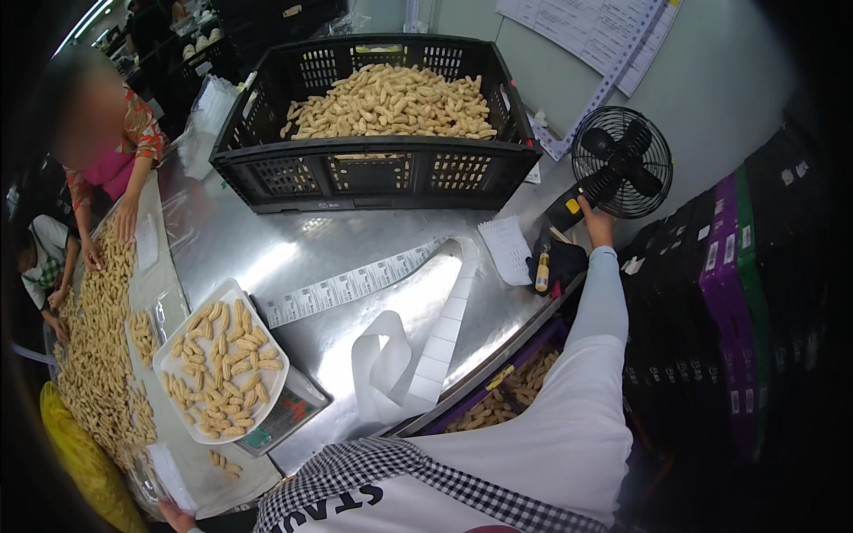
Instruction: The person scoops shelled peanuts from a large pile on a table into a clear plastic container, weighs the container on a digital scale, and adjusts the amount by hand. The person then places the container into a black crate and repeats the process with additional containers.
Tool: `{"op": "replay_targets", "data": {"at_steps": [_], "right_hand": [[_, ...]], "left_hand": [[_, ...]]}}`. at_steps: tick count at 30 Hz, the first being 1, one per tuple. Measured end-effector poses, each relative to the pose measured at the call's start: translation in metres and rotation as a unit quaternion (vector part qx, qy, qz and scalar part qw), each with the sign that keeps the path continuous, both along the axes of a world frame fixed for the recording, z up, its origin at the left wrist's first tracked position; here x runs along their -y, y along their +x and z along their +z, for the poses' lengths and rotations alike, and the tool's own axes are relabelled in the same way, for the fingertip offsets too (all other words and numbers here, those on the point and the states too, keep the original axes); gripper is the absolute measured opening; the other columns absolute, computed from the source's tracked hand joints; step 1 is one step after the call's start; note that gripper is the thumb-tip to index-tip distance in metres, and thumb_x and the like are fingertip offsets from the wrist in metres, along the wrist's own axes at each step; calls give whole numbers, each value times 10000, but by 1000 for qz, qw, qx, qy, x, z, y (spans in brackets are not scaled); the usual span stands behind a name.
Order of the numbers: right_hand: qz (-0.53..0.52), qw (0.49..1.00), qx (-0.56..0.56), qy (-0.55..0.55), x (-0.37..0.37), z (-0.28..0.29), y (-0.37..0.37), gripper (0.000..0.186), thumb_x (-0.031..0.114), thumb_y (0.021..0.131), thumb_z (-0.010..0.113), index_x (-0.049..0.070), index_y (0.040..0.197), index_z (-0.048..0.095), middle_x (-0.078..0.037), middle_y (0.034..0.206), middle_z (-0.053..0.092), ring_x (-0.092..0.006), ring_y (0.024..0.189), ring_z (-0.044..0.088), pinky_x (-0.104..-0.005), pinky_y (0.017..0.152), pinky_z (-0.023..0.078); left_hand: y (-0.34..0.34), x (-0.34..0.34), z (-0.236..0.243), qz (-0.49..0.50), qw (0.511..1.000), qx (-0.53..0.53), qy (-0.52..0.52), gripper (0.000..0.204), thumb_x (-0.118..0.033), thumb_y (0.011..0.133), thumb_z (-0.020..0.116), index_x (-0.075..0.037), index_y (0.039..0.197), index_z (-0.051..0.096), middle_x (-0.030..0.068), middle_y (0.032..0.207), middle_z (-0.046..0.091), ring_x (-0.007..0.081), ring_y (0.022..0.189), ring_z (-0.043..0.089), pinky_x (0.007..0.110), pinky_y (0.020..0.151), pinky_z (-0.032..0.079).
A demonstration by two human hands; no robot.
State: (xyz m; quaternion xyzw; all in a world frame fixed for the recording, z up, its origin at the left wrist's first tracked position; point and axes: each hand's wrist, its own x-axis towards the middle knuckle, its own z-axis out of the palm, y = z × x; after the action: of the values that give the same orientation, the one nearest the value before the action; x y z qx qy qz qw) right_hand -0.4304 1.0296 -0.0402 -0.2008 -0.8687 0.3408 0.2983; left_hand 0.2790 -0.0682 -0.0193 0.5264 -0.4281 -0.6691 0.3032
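Observation:
My right hand (597, 222) reaches out to the far right, its fingers closed on the small black fan (620, 164) near the base of the round wire cage. Only part of my left hand (176, 515) shows at the lower left edge, with fingers extended beside a clear plastic bag (169, 475); nothing is visible in its grasp. Nearby, a white tray (277, 377) of peanuts (222, 364) rests on a weighing scale (289, 417). A curling strip of printed labels (355, 289) runs over the metal table (329, 240).
A black crate (373, 173) of peanuts stands at the back. Loose peanuts (102, 329) spread along the left, where another person's hands (124, 218) work. A white pad (506, 250) and yellow-handled tool (542, 271) lie near the fan. Stacked black crates (684, 320) rise at right.

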Motion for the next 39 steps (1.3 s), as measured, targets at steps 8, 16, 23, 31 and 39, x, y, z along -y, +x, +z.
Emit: {"op": "replay_targets", "data": {"at_steps": [8, 16, 23, 31, 39], "right_hand": [[102, 988, 19, -114, 34, 35, 8, 514, 266, 785, 753, -33, 1166, 580, -128, 1117, 634, -231, 1027, 584, -339, 919, 422], [134, 983, -39, -121, 18, 22, 6, 400, 270, 787, 772, 6, 1059, 642, -24, 987, 643, -121, 849, 587, -265, 685, 487], [95, 995, -5, -20, 46, 46, 17, 590, 188, 729, 792, -27, 1214, 534, -136, 1177, 589, -243, 1098, 536, -353, 967, 392], [-70, 995, -59, 44, 107, 0, 9, 1072, 386, 640, 835, -82, 1389, 227, -272, 1322, 452, -380, 1246, 439, -397, 1050, 348], [-91, 994, 60, 7, 72, 13, 19, 827, 367, 646, 824, -26, 1267, 446, -228, 1207, 565, -363, 1125, 548, -405, 951, 425]], "left_hand": [[36, 15, 8, -104, 965, 77, -228, 583, -397, 953, 453, -54, 1407, 324, 123, 1445, 361, 269, 1327, 361, 410, 1096, 287], [7, 11, 29, 61, 986, 45, -146, 614, -418, 946, 471, -66, 1423, 311, 99, 1459, 340, 244, 1331, 351, 398, 1109, 261], [-28, -37, 48, 171, 980, -64, 78, 582, -450, 940, 455, -49, 1358, 393, 107, 1384, 440, 256, 1279, 415, 426, 1075, 310], [19, -23, 31, 153, 983, -56, 84, 585, -453, 949, 423, -48, 1368, 383, 109, 1378, 442, 267, 1267, 427, 443, 1060, 334], [11, -34, 40, 158, 986, -22, 56, 581, -453, 956, 401, -50, 1373, 380, 112, 1366, 450, 272, 1252, 444, 445, 1052, 348]]}}
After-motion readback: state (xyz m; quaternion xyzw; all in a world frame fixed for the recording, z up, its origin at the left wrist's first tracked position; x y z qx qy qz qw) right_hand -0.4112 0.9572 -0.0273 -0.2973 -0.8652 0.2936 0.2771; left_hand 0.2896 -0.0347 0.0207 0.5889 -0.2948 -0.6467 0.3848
